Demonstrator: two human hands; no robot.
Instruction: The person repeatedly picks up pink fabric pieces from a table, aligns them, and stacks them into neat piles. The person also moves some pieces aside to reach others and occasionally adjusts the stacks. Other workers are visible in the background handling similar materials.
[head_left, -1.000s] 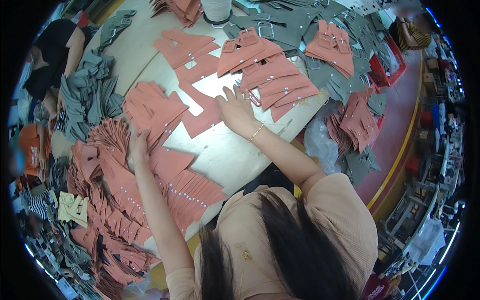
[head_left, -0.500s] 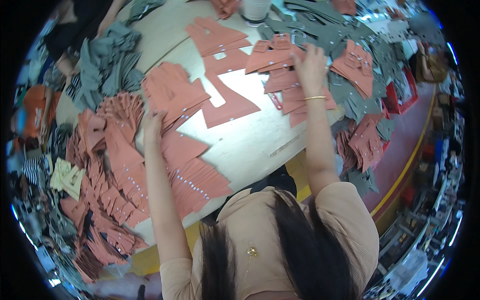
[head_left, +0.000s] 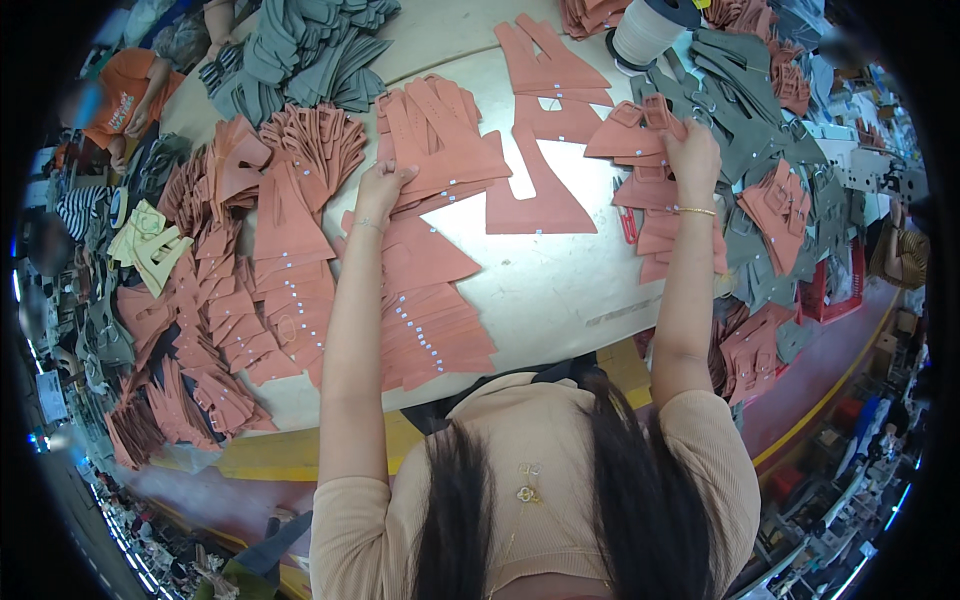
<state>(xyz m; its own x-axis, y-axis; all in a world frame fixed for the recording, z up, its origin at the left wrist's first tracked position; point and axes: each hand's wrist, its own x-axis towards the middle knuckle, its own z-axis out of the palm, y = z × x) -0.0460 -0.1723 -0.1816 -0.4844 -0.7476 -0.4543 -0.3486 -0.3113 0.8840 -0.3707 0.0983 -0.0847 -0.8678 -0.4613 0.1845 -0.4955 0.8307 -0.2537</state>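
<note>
i take the slotted coral panel (head_left: pixel 558 210), lying flat on the worktop (head_left: pixel 540 285), as my landmark. a second ago i saw the right hand (head_left: pixel 693 160) by its edge; now that hand is well to its right, fingers drawn narrow at the buckled coral panels (head_left: pixel 614 141). so both hands are at stacks, one either side of my landmark, and neither touches it. the left hand (head_left: pixel 380 192) stays at the left edge of the stack of strap-ended coral panels (head_left: pixel 450 158), just left of the landmark, thumb over the edge. i can't tell whether either hand actually grips anything. red snips (head_left: pixel 627 224) lie right of the landmark; a white thread spool (head_left: pixel 648 40) stands beyond it, to the right.
</note>
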